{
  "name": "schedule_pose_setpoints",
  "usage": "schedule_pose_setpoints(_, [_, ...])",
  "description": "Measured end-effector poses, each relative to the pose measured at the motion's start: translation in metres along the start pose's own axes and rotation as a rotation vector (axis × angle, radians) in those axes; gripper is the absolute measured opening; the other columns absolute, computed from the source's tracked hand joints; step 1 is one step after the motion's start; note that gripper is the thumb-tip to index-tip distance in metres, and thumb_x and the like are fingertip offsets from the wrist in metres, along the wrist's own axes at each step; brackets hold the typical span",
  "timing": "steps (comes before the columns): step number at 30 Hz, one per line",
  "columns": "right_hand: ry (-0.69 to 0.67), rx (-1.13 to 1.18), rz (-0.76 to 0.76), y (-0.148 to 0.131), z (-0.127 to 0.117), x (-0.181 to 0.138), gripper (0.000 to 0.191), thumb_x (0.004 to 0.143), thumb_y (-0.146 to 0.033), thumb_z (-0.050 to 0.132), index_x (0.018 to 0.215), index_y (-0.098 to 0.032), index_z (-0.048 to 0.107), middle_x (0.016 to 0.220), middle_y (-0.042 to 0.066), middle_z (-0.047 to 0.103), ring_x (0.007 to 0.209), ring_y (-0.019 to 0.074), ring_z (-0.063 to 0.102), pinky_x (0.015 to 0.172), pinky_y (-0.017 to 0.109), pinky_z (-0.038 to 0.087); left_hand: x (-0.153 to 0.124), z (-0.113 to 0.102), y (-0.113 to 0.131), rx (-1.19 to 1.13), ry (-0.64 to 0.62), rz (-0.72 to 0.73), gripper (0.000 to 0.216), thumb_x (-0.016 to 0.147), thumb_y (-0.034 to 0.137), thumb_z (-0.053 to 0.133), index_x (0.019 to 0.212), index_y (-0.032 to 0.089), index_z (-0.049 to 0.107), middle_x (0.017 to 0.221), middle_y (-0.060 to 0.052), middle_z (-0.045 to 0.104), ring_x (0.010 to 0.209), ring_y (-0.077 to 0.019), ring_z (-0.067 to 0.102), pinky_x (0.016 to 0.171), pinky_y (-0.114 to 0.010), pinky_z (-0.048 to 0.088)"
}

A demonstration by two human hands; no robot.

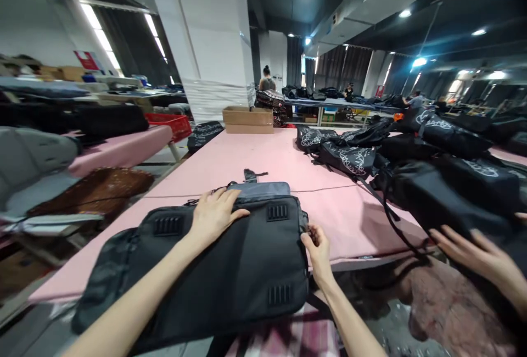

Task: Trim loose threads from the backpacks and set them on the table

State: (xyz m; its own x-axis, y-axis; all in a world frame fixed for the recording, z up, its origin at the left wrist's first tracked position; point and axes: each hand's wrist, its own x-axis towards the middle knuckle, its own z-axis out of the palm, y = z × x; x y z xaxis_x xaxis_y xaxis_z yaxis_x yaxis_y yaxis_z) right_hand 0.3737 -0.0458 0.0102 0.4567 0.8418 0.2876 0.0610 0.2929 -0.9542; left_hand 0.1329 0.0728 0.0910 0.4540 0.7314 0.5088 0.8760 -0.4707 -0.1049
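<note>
A large black bag with ribbed patches lies at the near edge of the pink-covered table, partly overhanging it. Across its upper edge rests my left hand, fingers stretched out over the rim and thumb apart. At the bag's right side, my right hand has its fingers closed in a pinch on the side edge; the exact part between the fingertips is hidden. Behind the upper edge a grey-blue panel sticks up. A short dark strap piece lies just beyond it.
To the right, a co-worker's hand touches a black bag. Several black bags with white line drawings are piled there. A cardboard box stands at the table's far end by a white pillar. A chair is at left.
</note>
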Motion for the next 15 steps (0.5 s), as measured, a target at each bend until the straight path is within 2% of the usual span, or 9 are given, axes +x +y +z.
schedule_pose_setpoints(2, [0.035,-0.123,-0.079,-0.005,0.006,0.009,0.037,0.069,-0.040,0.065,0.099,-0.019,0.058,0.085,0.004,0.062,0.074,0.0171,0.057,0.069,0.029,0.047,-0.009,0.002,0.001,-0.001,-0.013,0.017,0.048,0.083,0.051,0.046,0.116,0.017,0.053,0.115,-0.016,0.061,0.113,-0.0310,0.049,0.095,-0.045,0.030])
schedule_pose_setpoints(4, [-0.013,-0.322,-0.217,-0.013,0.012,0.021,0.040,0.069,-0.038,0.067,0.105,-0.021,0.060,0.092,0.005,0.065,0.077,0.0185,0.059,0.071,0.030,0.046,-0.013,-0.001,0.006,-0.008,0.008,-0.015,0.048,0.082,0.052,0.048,0.113,0.016,0.055,0.111,-0.016,0.062,0.107,-0.0307,0.052,0.092,-0.043,0.031])
schedule_pose_setpoints(6, [-0.090,-0.507,-0.344,-0.020,0.019,0.033,0.036,0.072,-0.037,0.065,0.105,-0.023,0.063,0.095,0.006,0.067,0.080,0.0204,0.061,0.073,0.031,0.045,-0.015,-0.007,0.012,-0.047,-0.014,-0.066,0.047,0.082,0.052,0.049,0.109,0.015,0.056,0.106,-0.016,0.063,0.102,-0.0304,0.055,0.089,-0.042,0.033])
schedule_pose_setpoints(8, [-0.115,-0.584,-0.405,-0.021,0.026,0.044,0.028,0.075,-0.038,0.061,0.098,-0.023,0.067,0.092,0.006,0.069,0.080,0.0218,0.062,0.071,0.031,0.044,-0.015,-0.013,0.015,-0.114,-0.081,-0.117,0.045,0.081,0.050,0.051,0.107,0.014,0.057,0.104,-0.017,0.063,0.099,-0.0304,0.056,0.085,-0.041,0.035])
schedule_pose_setpoints(11, [-0.067,-0.523,-0.334,-0.011,0.032,0.061,0.025,0.076,-0.041,0.058,0.083,-0.020,0.069,0.081,0.006,0.070,0.076,0.0221,0.063,0.067,0.029,0.044,-0.013,-0.014,0.016,-0.168,-0.175,-0.154,0.046,0.080,0.052,0.052,0.107,0.015,0.056,0.103,-0.015,0.063,0.097,-0.0289,0.057,0.079,-0.036,0.038])
schedule_pose_setpoints(15, [0.008,-0.286,-0.176,0.001,0.030,0.072,0.030,0.069,-0.046,0.064,0.071,-0.016,0.065,0.064,0.003,0.061,0.062,0.0170,0.055,0.057,0.027,0.040,-0.006,-0.009,0.017,-0.203,-0.225,-0.209,0.060,0.064,0.063,0.062,0.100,0.015,0.060,0.089,-0.014,0.067,0.084,-0.0290,0.062,0.072,-0.034,0.042])
